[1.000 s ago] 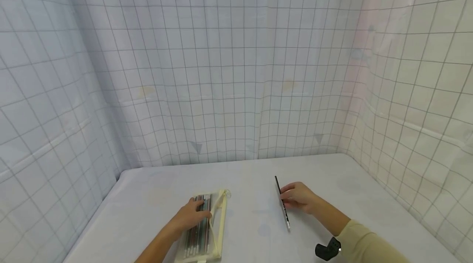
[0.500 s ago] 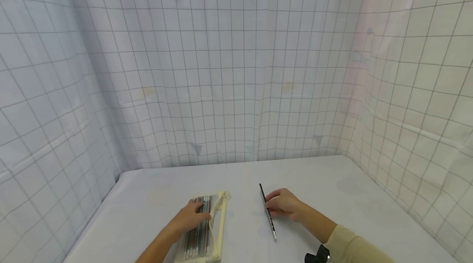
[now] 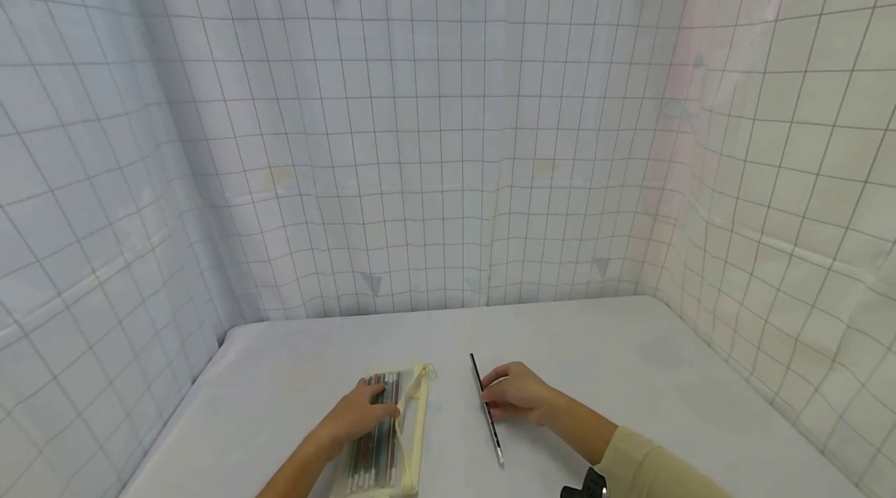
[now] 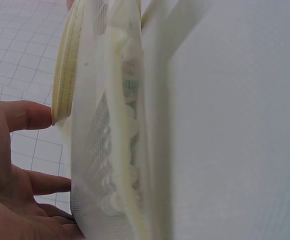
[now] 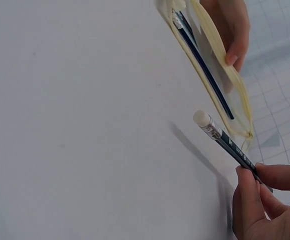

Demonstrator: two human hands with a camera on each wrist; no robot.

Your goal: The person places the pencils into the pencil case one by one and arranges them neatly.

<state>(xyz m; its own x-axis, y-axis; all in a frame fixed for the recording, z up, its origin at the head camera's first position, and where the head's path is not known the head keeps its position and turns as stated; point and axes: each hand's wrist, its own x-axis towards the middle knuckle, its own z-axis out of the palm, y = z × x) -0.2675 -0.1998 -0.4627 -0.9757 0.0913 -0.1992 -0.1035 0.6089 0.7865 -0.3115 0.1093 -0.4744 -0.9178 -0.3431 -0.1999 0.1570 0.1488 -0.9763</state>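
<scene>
A translucent mesh pencil case [image 3: 417, 440] with cream zipper edging lies at the table's near left. Several dark pencils [image 3: 373, 455] show through its mesh, and the right wrist view looks into its unzipped side. My left hand [image 3: 353, 414] holds the case's upper side, thumb at the zipper edge [image 4: 65, 65] and fingers against the mesh. To the right of the case, my right hand [image 3: 518, 393] pinches a dark pencil [image 5: 235, 152] between thumb and fingers. Its white eraser [image 5: 201, 118] points toward the near side; the far end leans toward the back left.
A white cloth covers the table [image 3: 595, 350]. White gridded curtains [image 3: 434, 132] hang behind it and on both sides. A black wrist device [image 3: 588, 484] sits by the right sleeve [image 3: 651, 467]. A cord loop [image 3: 430, 370] hangs at the case's far corner.
My right hand has moved left and slightly nearer with the pencil, closing toward the case. The left hand and the case have stayed in place.
</scene>
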